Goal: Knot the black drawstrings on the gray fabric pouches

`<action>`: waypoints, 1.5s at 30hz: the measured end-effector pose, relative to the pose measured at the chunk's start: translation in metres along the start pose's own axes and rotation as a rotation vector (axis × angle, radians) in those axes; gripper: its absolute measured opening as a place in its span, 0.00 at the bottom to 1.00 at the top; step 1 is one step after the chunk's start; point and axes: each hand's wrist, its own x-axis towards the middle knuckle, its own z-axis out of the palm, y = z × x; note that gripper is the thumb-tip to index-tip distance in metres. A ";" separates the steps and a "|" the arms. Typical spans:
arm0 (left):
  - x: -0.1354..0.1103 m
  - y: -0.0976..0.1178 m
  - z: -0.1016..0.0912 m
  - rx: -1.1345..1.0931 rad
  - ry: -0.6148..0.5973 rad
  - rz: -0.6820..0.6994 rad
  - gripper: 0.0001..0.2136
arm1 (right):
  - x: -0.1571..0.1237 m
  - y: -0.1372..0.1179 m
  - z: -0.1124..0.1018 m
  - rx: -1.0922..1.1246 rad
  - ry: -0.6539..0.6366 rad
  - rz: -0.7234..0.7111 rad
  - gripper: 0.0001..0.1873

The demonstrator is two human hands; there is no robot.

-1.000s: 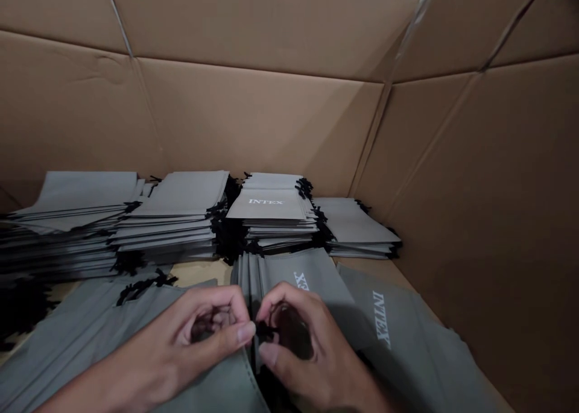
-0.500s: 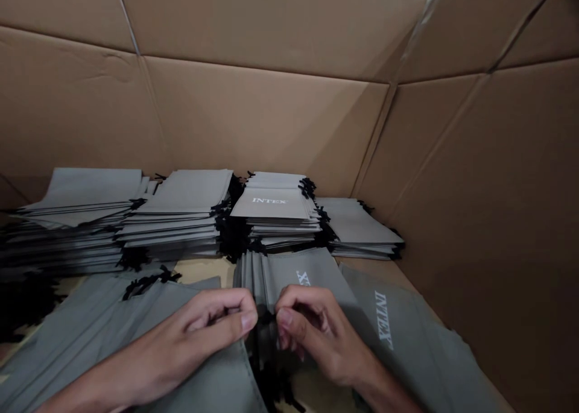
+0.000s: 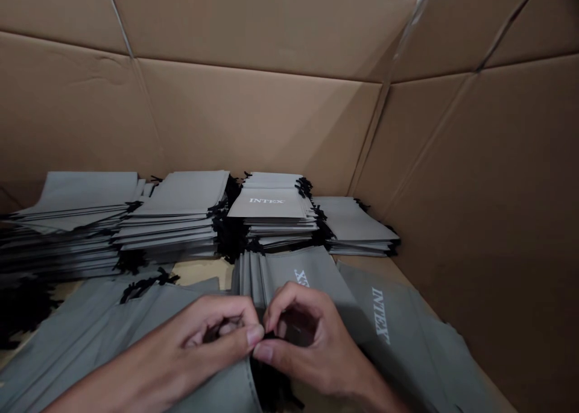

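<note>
L hand (image 3: 199, 346), grip pinching grey bag (image 3: 226, 386) by its edge, low ctr; R hand (image 3: 314, 340), grip pinching black cord (image 3: 270, 336) alongside. Beyond: second bag (image 3: 316, 265) showing "EX", partly hidden. To R: third bag (image 3: 407, 322) reading "INTEX". Rear: stack (image 3: 275, 211), top also reading "INTEX".

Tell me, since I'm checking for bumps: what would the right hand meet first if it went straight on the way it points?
Probably the left hand, at its thumb tip; the right hand points that way, close by, though depth is unclear.
</note>
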 end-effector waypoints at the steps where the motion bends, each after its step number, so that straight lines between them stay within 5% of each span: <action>1: 0.000 0.000 0.001 -0.025 -0.017 0.021 0.24 | 0.000 0.002 0.000 0.040 -0.006 0.004 0.17; 8: 0.007 -0.004 0.009 -0.143 0.028 0.140 0.23 | 0.001 0.004 -0.002 0.293 -0.050 -0.004 0.19; 12: 0.004 -0.006 0.009 -0.090 0.049 0.188 0.23 | -0.001 -0.004 -0.001 0.186 -0.011 -0.053 0.19; 18: 0.000 0.006 0.014 -0.102 0.274 0.104 0.24 | -0.001 -0.016 0.000 0.039 0.013 0.031 0.20; 23: 0.008 0.004 0.010 -0.135 0.181 0.204 0.21 | 0.002 -0.009 0.001 -0.056 0.039 0.047 0.25; 31: 0.008 -0.011 0.005 -0.108 0.124 0.148 0.23 | 0.001 -0.009 0.000 -0.131 0.033 0.010 0.25; 37: 0.007 -0.003 0.005 -0.212 0.225 0.187 0.23 | 0.003 -0.014 -0.005 -0.055 -0.005 0.000 0.25; 42: 0.007 -0.006 -0.002 -0.099 0.183 0.222 0.22 | 0.013 -0.007 -0.009 0.068 -0.029 0.087 0.28; 45: 0.001 -0.007 -0.008 -0.162 0.309 0.194 0.21 | 0.018 0.005 -0.012 0.089 -0.032 0.101 0.35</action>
